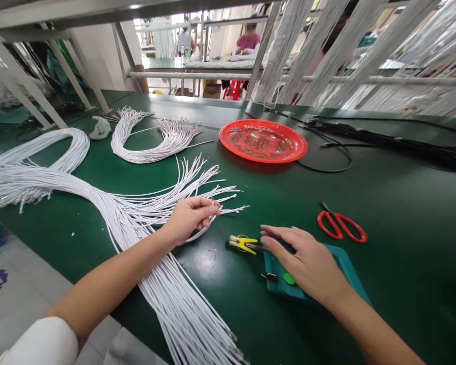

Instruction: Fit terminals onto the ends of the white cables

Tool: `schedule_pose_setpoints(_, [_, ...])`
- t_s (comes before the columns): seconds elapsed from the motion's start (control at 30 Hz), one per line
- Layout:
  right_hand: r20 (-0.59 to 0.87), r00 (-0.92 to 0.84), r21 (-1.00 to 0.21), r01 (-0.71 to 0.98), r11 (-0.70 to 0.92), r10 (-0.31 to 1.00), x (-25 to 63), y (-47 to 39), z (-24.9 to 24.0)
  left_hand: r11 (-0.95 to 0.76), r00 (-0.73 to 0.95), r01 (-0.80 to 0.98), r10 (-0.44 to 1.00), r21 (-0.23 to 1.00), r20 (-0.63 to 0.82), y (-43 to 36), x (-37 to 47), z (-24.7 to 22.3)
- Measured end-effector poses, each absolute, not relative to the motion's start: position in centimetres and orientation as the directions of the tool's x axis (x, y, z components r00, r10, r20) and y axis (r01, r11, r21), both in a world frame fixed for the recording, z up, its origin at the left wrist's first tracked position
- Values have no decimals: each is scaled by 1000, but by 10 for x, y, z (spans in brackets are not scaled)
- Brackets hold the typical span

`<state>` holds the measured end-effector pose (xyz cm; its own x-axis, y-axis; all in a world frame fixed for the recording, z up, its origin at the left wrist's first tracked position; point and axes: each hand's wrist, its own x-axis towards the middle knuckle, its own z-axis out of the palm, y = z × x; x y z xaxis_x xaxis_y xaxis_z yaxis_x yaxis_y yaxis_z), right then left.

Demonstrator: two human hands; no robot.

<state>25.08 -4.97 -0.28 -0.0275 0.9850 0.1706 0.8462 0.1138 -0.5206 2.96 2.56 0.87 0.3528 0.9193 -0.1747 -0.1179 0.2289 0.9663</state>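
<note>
My left hand [188, 220] pinches the end of a white cable [202, 233] between thumb and fingers. Beneath that forearm spreads a large bundle of white cables [125, 218], with loose ends fanned out beyond the hand. My right hand [307, 258] is held over a teal box [344, 258], fingers stretched out and apart, nothing visibly in them. Near its fingertips, a yellow clip [243, 244] sticks out to the left of the box. A green button [289, 278] and a small black part [271, 277] show on the box; the hand hides some of it.
Red-handled scissors [338, 225] lie right of the box. Farther back are a red tray [264, 154], a curved white cable bundle [144, 152] and black cables [387, 137]. Metal frames with hanging white cables [315, 45] stand behind; a person [248, 41] sits beyond.
</note>
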Motion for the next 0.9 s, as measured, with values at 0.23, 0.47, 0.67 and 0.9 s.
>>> schedule_pose_setpoints(0.23, [164, -33, -511, 852, 113, 986, 249, -50, 2, -312, 485, 528, 874, 790, 21, 35, 30, -14])
schedule_pose_setpoints(0.47, [157, -21, -530, 842, 103, 987, 251, -51, -2, -701, 799, 462, 595, 543, 88, -33, 16, -6])
schedule_pose_setpoints(0.67, [135, -16, -535, 841, 87, 991, 252, -50, -2, -761, 927, 372, 277, 531, -253, -45, 7, 1])
schedule_pose_setpoints(0.9, [159, -28, -526, 843, 109, 987, 251, -50, -1, -673, 956, 292, 216, 680, -197, -44, 8, -2])
